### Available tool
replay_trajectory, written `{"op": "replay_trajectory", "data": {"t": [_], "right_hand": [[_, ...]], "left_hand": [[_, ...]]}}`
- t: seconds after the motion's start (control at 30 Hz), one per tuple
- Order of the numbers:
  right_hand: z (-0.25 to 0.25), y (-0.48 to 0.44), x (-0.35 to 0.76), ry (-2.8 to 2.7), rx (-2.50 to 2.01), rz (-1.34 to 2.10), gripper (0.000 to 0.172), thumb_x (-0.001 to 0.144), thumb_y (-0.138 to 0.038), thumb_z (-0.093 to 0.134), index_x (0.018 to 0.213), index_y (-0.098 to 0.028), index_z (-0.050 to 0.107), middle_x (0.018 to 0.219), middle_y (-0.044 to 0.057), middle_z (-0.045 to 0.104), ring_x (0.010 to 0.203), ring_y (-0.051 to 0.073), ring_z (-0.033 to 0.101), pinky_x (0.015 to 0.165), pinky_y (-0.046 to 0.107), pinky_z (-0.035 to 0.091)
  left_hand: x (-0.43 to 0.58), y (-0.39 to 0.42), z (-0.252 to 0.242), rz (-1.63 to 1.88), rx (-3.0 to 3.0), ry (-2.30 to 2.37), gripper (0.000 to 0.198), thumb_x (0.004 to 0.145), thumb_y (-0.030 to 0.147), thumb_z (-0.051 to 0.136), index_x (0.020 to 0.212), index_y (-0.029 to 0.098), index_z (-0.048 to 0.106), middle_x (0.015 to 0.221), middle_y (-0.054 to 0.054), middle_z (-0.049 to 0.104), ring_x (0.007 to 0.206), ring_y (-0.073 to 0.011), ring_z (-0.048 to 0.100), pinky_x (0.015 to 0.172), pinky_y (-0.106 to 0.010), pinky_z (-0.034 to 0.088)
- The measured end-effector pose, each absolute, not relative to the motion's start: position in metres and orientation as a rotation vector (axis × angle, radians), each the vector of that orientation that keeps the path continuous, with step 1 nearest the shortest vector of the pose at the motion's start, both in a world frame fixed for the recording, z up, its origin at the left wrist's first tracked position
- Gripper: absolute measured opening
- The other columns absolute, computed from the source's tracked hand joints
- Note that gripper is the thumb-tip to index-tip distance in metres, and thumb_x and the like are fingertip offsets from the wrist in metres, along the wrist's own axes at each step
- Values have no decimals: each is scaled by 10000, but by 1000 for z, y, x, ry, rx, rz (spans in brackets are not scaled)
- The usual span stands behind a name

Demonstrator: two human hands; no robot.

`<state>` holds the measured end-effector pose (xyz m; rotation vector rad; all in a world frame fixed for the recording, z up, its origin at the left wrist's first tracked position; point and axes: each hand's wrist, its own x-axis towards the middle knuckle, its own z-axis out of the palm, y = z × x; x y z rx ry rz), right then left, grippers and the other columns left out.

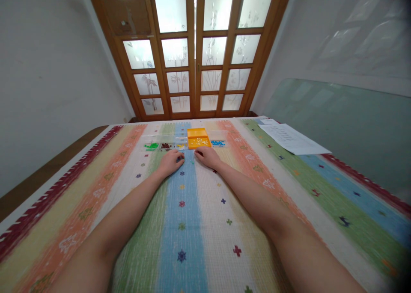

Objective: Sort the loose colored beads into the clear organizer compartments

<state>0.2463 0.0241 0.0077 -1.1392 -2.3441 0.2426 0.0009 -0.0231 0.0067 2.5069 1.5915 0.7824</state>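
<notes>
Both my forearms stretch out over a striped, colourful cloth (192, 224) covering the table. My left hand (171, 161) rests on the cloth with its fingers curled in, close to a row of small clear trays holding green beads (151, 146), dark red beads (166, 146) and yellow beads (180, 146). My right hand (207, 156) lies just before an orange box (198, 138) with small pale pieces in it, fingers curled too. Blue beads (218, 143) sit to the right of the box. Whether either hand holds a bead is too small to see.
Sheets of white paper (290, 139) lie at the far right of the table. A glass panel (346, 126) leans along the right wall. Wooden doors with frosted panes (195, 49) stand behind the table's far edge.
</notes>
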Motion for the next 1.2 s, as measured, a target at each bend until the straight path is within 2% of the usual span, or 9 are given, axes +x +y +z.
{"op": "replay_trajectory", "data": {"t": [0.2, 0.33, 0.5, 0.73, 0.97, 1.07, 1.2], "right_hand": [[7, 25, 245, -2352, -1153, 249, 224, 1023, -305, 546, 977, -201, 739, 1019, 71, 752, 954, 190, 645, 842, 281, 430], [5, 27, 246, -2351, -1129, 230, 227, 1023, -307, 542, 967, -199, 734, 1006, 67, 754, 934, 188, 646, 821, 276, 425], [6, 26, 247, -2353, -1126, 227, 233, 1023, -300, 533, 965, -197, 734, 997, 69, 750, 921, 187, 641, 811, 277, 422], [6, 26, 247, -2344, -1128, 263, 216, 1013, -293, 548, 985, -203, 742, 1028, 72, 752, 966, 195, 649, 855, 285, 439], [6, 26, 248, -2359, -1146, 264, 215, 1014, -294, 549, 993, -202, 743, 1040, 74, 753, 976, 195, 647, 858, 286, 437], [6, 26, 248, -2359, -1148, 265, 218, 1017, -299, 545, 997, -204, 740, 1047, 72, 752, 978, 194, 646, 859, 284, 435], [8, 24, 248, -2357, -1137, 265, 220, 1017, -294, 543, 991, -202, 740, 1041, 73, 754, 975, 193, 646, 857, 283, 432]], "left_hand": [[7, -25, 7, 803, 2511, 1569, 130, 914, 274, 617, 912, 230, 739, 983, -73, 691, 996, -255, 630, 910, -398, 505], [5, -23, 7, 896, 2383, 1596, 127, 912, 271, 595, 935, 220, 709, 963, -61, 717, 902, -237, 644, 844, -375, 500], [-17, -8, 4, 1110, 2067, 1712, 124, 881, 250, 581, 932, 208, 686, 883, -33, 728, 764, -196, 641, 746, -319, 482], [-72, 14, 1, 1476, 1551, 1977, 102, 817, 264, 623, 872, 192, 668, 827, -20, 692, 749, -174, 608, 725, -276, 479], [-98, 26, -6, 1767, 1099, 1894, 122, 801, 265, 616, 880, 173, 614, 760, 9, 607, 670, -135, 567, 644, -238, 465], [-105, 31, -9, 1839, 951, 1831, 148, 800, 259, 588, 915, 166, 604, 766, 17, 588, 626, -110, 550, 593, -211, 431], [-111, 31, -10, 1854, 876, 1784, 280, 815, 248, 529, 1076, 167, 586, 841, 0, 633, 590, -96, 547, 563, -196, 426]]}}
